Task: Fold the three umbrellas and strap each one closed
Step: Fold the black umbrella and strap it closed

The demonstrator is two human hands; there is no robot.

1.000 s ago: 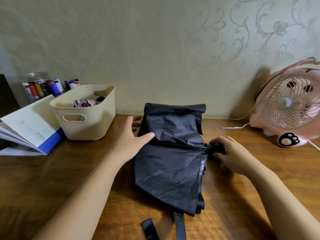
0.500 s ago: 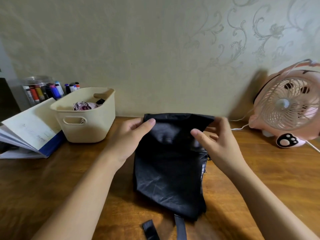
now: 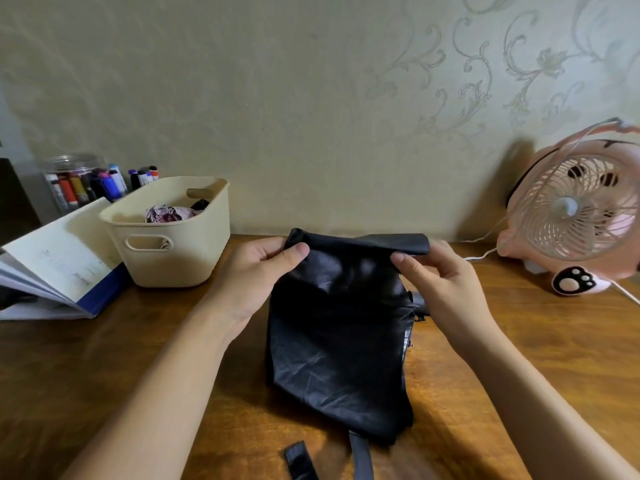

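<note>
A black umbrella (image 3: 339,337) lies flattened on the wooden table (image 3: 104,358), its canopy spread towards me. Its far edge is folded over into a roll. My left hand (image 3: 256,271) pinches the left end of that roll between thumb and fingers. My right hand (image 3: 436,275) pinches the right end in the same way. The umbrella's dark handle (image 3: 420,303) peeks out under my right hand. Its black strap (image 3: 360,457) trails from the near edge, with the strap's loose end (image 3: 299,459) lying beside it.
A cream plastic basket (image 3: 173,247) with crumpled pink fabric inside stands at the back left. Beside it lie open booklets (image 3: 52,268) and a jar of markers (image 3: 76,181). A pink desk fan (image 3: 575,216) with a white cable stands at the back right.
My right hand left the handle and went to the canopy's far edge. Both hands now pinch that edge and have rolled it over towards me.
</note>
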